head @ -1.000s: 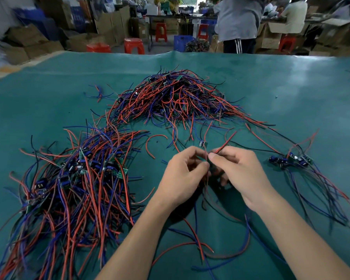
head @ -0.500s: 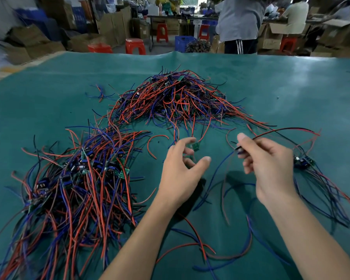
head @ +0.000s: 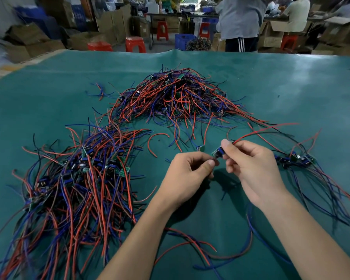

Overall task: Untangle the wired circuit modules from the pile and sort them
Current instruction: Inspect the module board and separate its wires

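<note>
- Left: sorted bundle of modules lies on the green mat, red and blue leads fanned toward the near edge, boards clustered in its upper part.
- Centre, far: unsorted pile, wires densely crossed, small boards buried in it.
- Left hand: fingers curled, thumb and forefinger pinching at the lower end of the held module; exact contact is partly hidden.
- Right hand: thumb and fingers pinch the same module at its upper end, where a red lead leaves toward the right.
- Handling, judged: module is light and rigid; leads are limp and springy and will snag on neighbours. Best held by the board edges, not pulled by the wire, since the solder joints look like the weak point.
- Right: small group of modules lying flat, leads trailing toward the near right.
- Surface: mat is smooth, slightly glossy, one ripple along the far edge.
- Room: cardboard boxes, red stools, a standing person beyond the table.
</note>
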A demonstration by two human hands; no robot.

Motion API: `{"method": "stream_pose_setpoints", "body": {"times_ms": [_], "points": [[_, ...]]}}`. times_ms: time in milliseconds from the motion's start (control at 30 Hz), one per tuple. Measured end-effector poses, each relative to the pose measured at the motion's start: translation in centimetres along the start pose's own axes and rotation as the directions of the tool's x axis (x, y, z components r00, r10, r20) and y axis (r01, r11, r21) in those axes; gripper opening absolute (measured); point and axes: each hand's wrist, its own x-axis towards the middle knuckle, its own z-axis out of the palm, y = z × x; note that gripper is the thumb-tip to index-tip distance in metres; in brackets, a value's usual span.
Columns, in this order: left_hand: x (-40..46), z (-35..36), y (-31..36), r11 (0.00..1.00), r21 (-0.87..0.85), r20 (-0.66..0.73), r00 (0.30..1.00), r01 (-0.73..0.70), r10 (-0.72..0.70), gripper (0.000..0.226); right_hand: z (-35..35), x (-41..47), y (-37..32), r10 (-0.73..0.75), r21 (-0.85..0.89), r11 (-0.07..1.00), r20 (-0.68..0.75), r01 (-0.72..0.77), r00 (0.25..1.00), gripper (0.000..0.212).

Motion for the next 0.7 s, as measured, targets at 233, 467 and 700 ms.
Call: {"method": "stream_pose_setpoints", "body": {"times_ms": [233,467,700], "points": [[0.0,-0.1,0.1,0.997,0.075,-0.027,0.999,-0.031,0.033,0.021,-0.1,-0.4,-0.3,0.040,0.060,0.997,0.143,-0.049,0.989,0.010],[0.2,-0.1,-0.2,0.998,0.060,0.001,1.000,0.026,-0.026,0.021,-0.8,0.2,0.0,-0.262,-0.416,0.875,0.022,0.248,0.965,0.014],[0.1,-0.1,0.0,0.994,0.107,0.059,0.997,0.036,-0.043,0.023,-3.1,1.4,-1.2,-0.352,-0.368,0.893,-0.207,0.260,0.913,0.017]]}}
